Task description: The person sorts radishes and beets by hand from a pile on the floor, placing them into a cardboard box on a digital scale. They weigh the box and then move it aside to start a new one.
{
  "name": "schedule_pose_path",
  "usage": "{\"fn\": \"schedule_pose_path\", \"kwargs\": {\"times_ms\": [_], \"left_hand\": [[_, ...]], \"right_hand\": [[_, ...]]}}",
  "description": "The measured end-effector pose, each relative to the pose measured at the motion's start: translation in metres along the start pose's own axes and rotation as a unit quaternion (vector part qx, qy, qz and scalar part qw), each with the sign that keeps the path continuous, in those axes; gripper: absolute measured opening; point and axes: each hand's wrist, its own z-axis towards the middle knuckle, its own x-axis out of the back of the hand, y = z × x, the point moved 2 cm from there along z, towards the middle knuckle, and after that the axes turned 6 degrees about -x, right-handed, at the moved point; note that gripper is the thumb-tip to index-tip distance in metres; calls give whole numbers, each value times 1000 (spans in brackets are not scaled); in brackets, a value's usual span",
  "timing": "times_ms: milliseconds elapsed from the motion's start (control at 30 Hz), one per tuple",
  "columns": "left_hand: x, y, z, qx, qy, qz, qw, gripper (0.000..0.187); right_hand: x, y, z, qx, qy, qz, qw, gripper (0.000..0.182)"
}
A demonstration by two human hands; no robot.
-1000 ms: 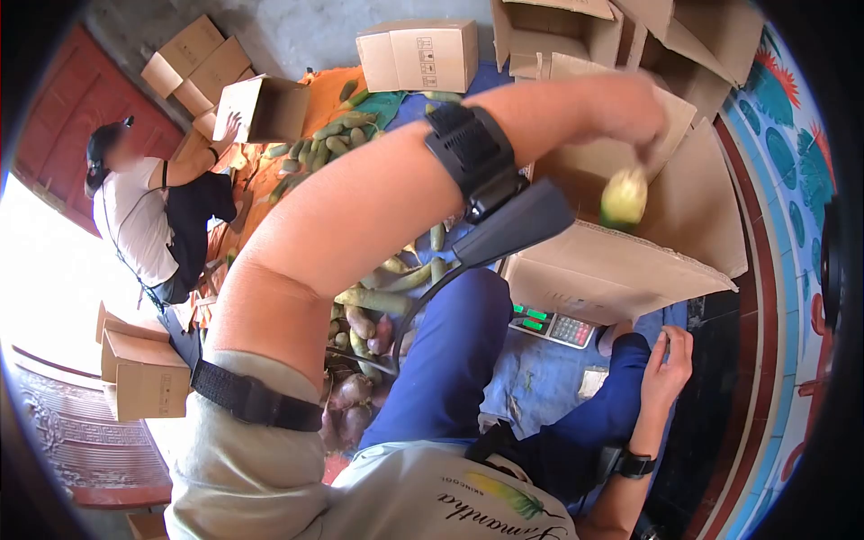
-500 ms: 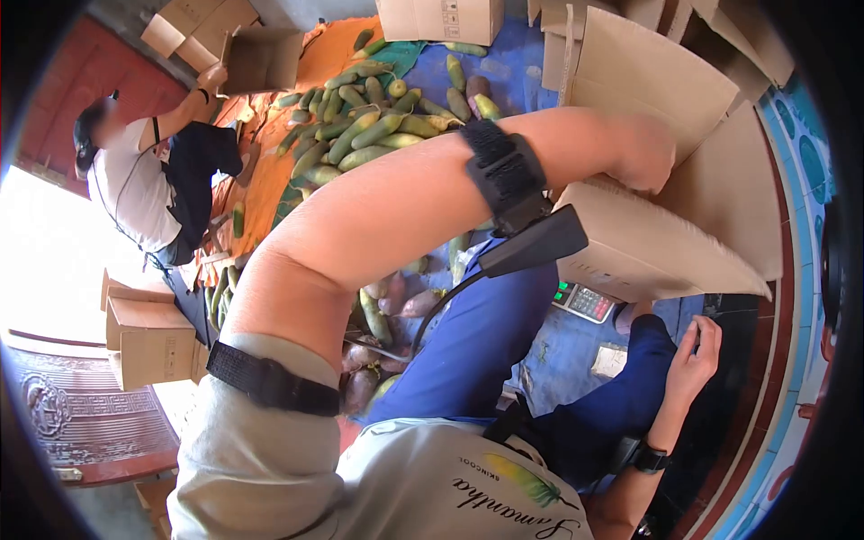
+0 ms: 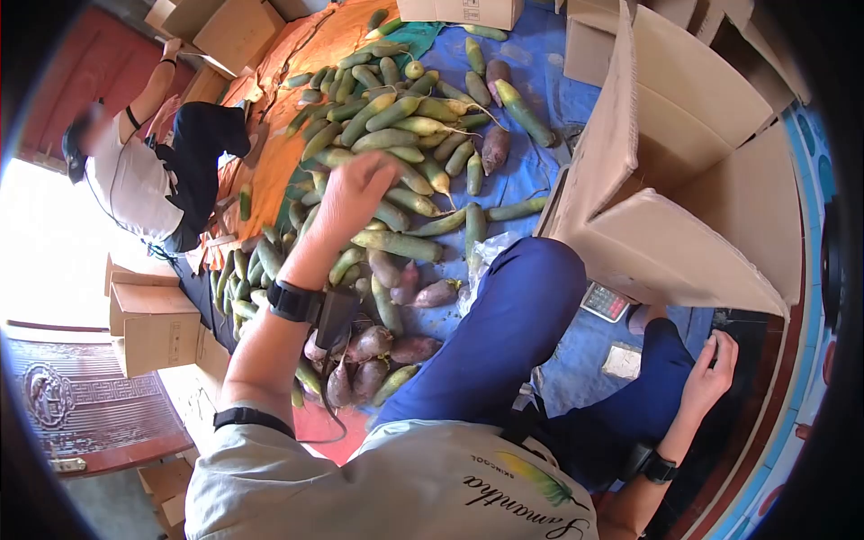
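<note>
My left hand (image 3: pixel 360 184) is over the pile of green radishes (image 3: pixel 387 139), back of the hand up and fingers loosely bent. Nothing shows in it, though its fingertips partly hide among the radishes below. By my bent knee on the right, my right hand (image 3: pixel 709 376) hangs with slightly curled fingers apart, holding nothing. An open cardboard box (image 3: pixel 684 243) stands tilted at the right, flaps up, on or against a digital scale (image 3: pixel 605 302). Purple-skinned radishes (image 3: pixel 369 345) lie below my left forearm.
Blue sheeting (image 3: pixel 562 76) and orange sheeting (image 3: pixel 270 67) cover the floor. At the left a person (image 3: pixel 135 180) squats, reaching to a carton (image 3: pixel 238 36). More cartons (image 3: pixel 157 328) stand near a carved wooden panel (image 3: pixel 99 391). A tiled wall edge (image 3: pixel 810 180) borders the right.
My left hand has swung from over the open box leftward to the radish pile. My right hand stays by my knee. The other person's carton has tipped and shifted.
</note>
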Motion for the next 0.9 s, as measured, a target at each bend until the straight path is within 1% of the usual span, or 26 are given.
{"fn": "schedule_pose_path", "kwargs": {"times_ms": [67,100,133,200,233,267,300,367,433,467,500,567,600,633,700,733,767,833,900], "left_hand": [[-10,-53,-32,97,-11,27,995,21],[-17,-77,-49,104,-8,24,994,20],[-22,-97,-65,134,-42,85,986,21],[-44,-148,-102,166,-85,106,977,23],[-55,-173,-122,195,-107,142,965,22],[-64,-177,-134,138,-166,212,953,19],[-76,-199,-148,109,-244,255,929,17],[-97,-231,-171,236,-261,200,915,19],[-115,-239,-191,334,-154,148,918,28],[-119,-247,-192,394,-176,124,894,39],[-122,-247,-188,394,-177,121,894,39],[-129,-247,-181,394,-149,129,898,40],[-135,-256,-178,395,-160,117,897,43],[-136,-249,-167,395,-161,115,897,43],[-140,-232,-146,343,-166,178,907,42],[-147,-239,-145,346,-152,192,906,39],[-152,-239,-140,347,-154,190,906,39],[-159,-233,-124,328,-154,235,902,40],[-162,-227,-113,335,-165,221,901,40]], "right_hand": [[-1,2,2,2,-2,-5,1000,10],[-1,2,2,2,-2,-11,1000,10],[-2,3,2,1,-3,-12,1000,10],[-4,3,2,-8,-10,-8,1000,10],[-2,-1,1,-6,-8,-11,1000,10],[-3,-1,1,-2,-9,-15,1000,10],[-4,-2,1,1,-11,-19,1000,9],[-3,-6,2,3,-14,-27,1000,9],[-7,-6,3,8,-19,-36,999,9],[-6,-5,2,4,-22,-40,999,9],[-6,-4,2,1,-25,-43,999,10],[-8,-3,2,-2,-32,-50,998,10],[-8,-3,2,-5,-37,-56,998,10],[-8,-3,3,-4,-38,-57,998,10],[-9,-3,3,-20,-43,-62,997,10],[-9,-1,3,-20,-44,-64,997,10],[-9,3,3,-17,-45,-67,997,10],[-10,5,4,-14,-48,-75,996,10],[-11,5,5,-12,-53,-79,995,11]]}}
